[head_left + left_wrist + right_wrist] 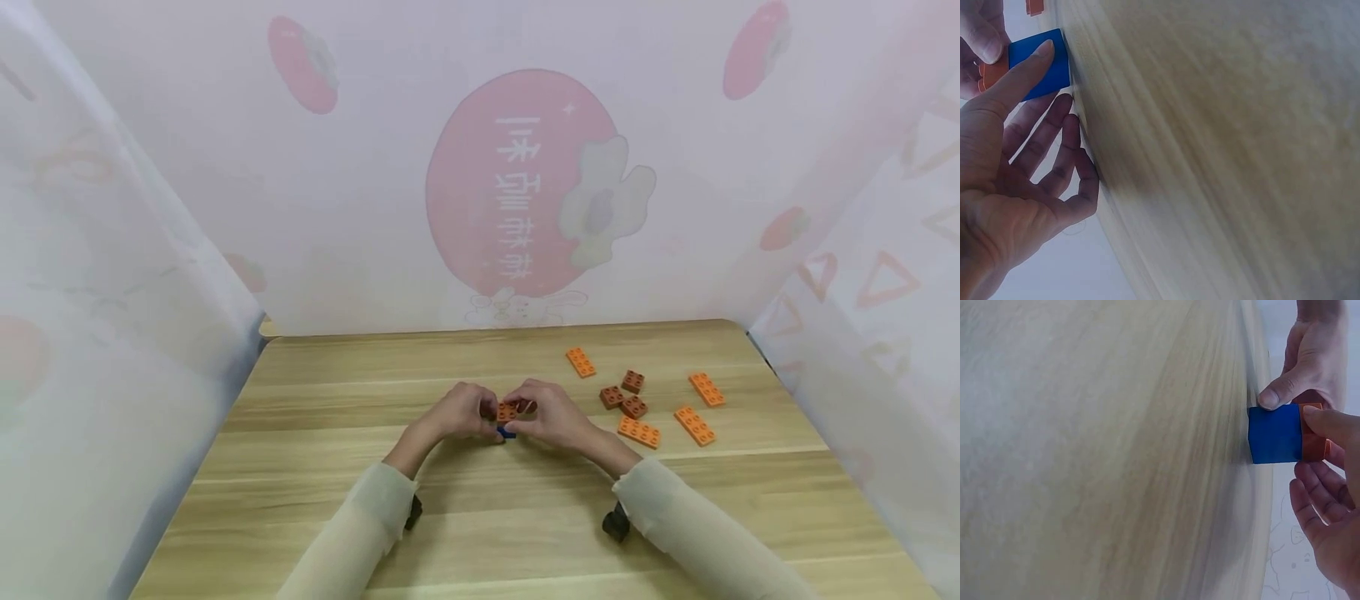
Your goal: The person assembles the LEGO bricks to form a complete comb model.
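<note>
Head view: on either side, the left hand point(462, 410) and right hand point(551, 412) hold a brown brick point(507, 412) joined atop a blue block point(508, 432), mid-surface point(315, 417). Left wrist view: the left thumb presses the blue block, other fingers loosely bent. Right wrist view: the right hand pinches the brown brick.

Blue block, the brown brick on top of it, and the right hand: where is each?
Blue block point(1275, 435): right wrist view, middle of its side.
Brown brick point(507, 412): head view, its studded top.
Right hand point(552, 415): head view, its back.

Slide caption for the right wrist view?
Left grip on the blue block, right grip on the orange-brown brick atop it.
</note>
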`<state>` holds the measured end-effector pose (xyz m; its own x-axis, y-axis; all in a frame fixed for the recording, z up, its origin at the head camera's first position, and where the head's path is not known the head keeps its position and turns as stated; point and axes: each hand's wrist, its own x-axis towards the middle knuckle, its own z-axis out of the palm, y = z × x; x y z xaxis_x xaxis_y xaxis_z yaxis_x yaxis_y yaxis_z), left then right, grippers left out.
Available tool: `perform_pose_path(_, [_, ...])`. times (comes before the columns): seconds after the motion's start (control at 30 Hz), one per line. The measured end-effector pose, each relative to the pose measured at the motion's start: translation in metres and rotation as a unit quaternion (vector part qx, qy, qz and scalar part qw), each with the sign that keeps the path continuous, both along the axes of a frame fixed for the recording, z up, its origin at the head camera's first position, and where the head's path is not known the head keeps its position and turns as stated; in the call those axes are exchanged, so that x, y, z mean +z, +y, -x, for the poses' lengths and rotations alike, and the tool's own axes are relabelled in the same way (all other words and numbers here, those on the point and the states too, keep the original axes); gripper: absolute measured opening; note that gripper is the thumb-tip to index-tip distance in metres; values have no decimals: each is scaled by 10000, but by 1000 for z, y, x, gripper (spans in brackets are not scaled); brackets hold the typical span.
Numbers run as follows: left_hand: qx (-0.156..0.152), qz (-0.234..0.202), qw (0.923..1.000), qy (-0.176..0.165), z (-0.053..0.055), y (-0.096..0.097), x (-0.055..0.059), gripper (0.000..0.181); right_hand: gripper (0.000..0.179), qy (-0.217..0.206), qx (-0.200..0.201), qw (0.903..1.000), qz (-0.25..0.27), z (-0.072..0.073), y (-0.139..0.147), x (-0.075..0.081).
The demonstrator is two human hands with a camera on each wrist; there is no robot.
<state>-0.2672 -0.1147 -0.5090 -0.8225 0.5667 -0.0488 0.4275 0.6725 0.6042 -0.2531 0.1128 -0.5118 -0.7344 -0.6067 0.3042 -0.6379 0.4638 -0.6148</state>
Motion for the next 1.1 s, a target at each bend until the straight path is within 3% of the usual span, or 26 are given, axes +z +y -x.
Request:
perform_pose_path(0.27, [46, -1, 9999, -103, 2, -1, -3, 27, 37, 31, -5, 9998, 217, 0, 12, -5])
perform_pose_path(0.53, [48, -35, 10000, -58, 0, -2, -4, 27, 35, -133, 32, 9999, 94, -4, 25, -1])
perform_pose_path(1.1, [-68, 25, 10000, 60, 0, -2, -1, 27, 36, 461, 116, 9980, -422, -11, 62, 13])
